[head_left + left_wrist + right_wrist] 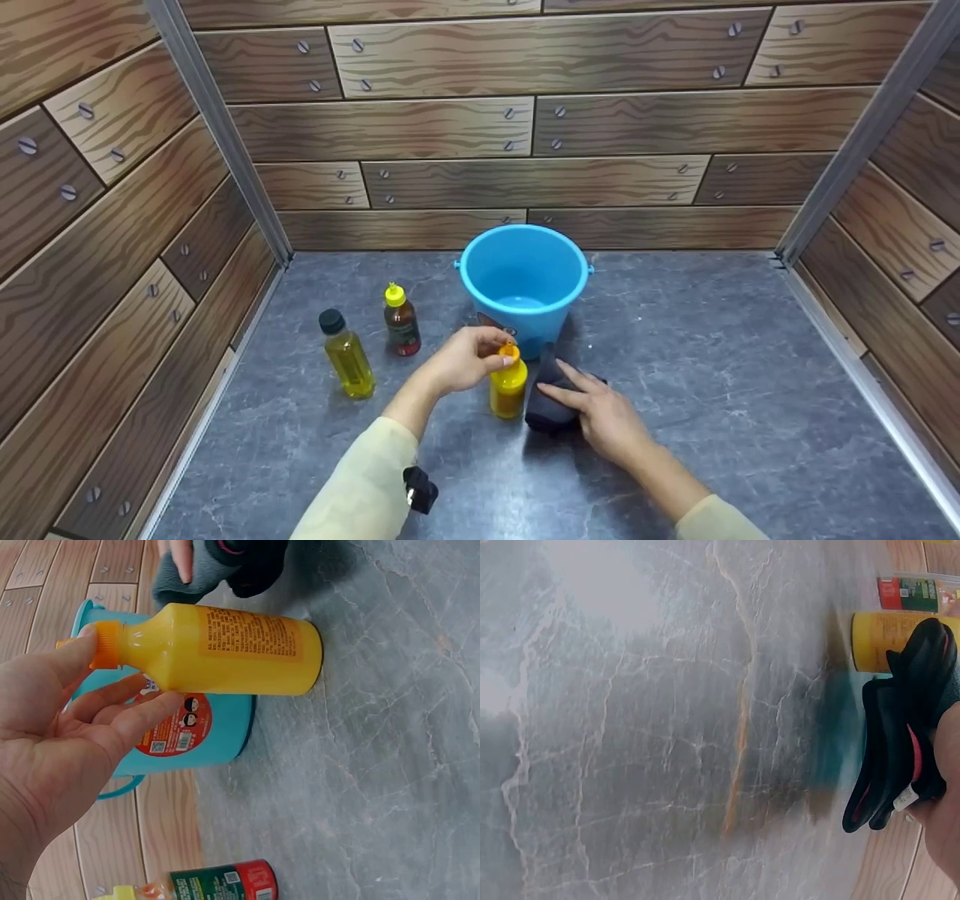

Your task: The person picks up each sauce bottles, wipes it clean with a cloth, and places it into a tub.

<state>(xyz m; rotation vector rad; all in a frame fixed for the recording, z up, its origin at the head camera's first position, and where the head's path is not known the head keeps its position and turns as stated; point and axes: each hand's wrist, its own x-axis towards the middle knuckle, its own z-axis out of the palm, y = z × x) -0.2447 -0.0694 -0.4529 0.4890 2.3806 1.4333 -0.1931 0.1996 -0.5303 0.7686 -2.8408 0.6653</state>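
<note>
A yellow squeeze bottle [508,394] with an orange cap [107,645] stands upright in front of the blue bucket [545,328]. My left hand [463,361] pinches the cap between thumb and fingers; in the left wrist view its other fingers lie beside the bottle's shoulder. Just right of the bottle, my right hand [606,421] grips a dark grey and black fabric item [551,409], glove-like, with index and middle fingers spread over it. Pink lining and a white tag [906,797] show on the fabric in the right wrist view. My right thumb is hidden in the head view.
Left of the bucket stands a brown-red sauce bottle [403,330] with a yellow nozzle cap. Farther left is an oil bottle [349,365] with a dark cap. Wood-patterned walls [442,131] enclose the grey marbled tabletop [712,360] at the back and sides.
</note>
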